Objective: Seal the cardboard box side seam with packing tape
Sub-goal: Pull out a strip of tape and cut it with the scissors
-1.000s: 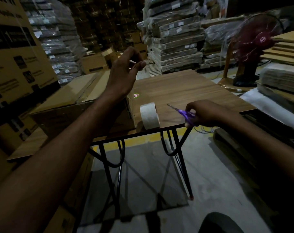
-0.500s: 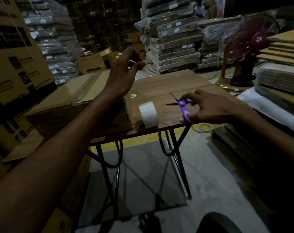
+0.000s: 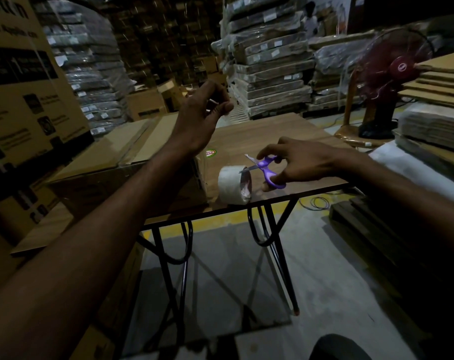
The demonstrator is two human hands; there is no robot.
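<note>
A brown cardboard box [image 3: 122, 162] lies on its side at the left end of a wooden table [image 3: 267, 133]. A white roll of packing tape [image 3: 231, 185] stands on edge at the table's front edge, just right of the box. My left hand [image 3: 202, 118] is raised above the box's right end, thumb and forefinger pinched together, seemingly on a clear tape end that is hard to see. My right hand [image 3: 298, 162] holds purple-handled scissors [image 3: 267, 170], blades apart and pointing left over the roll.
Large printed cartons [image 3: 26, 87] stack at the left. Wrapped bundles [image 3: 270, 63] fill the back. A red fan [image 3: 392, 74] stands at the right beside flat cardboard sheets [image 3: 438, 81]. The table has black metal legs [image 3: 280, 250] over a concrete floor with a yellow line.
My right hand lifted the scissors off the table's right side and moved left to the tape roll, opening the blades. My left hand stayed raised and pinched.
</note>
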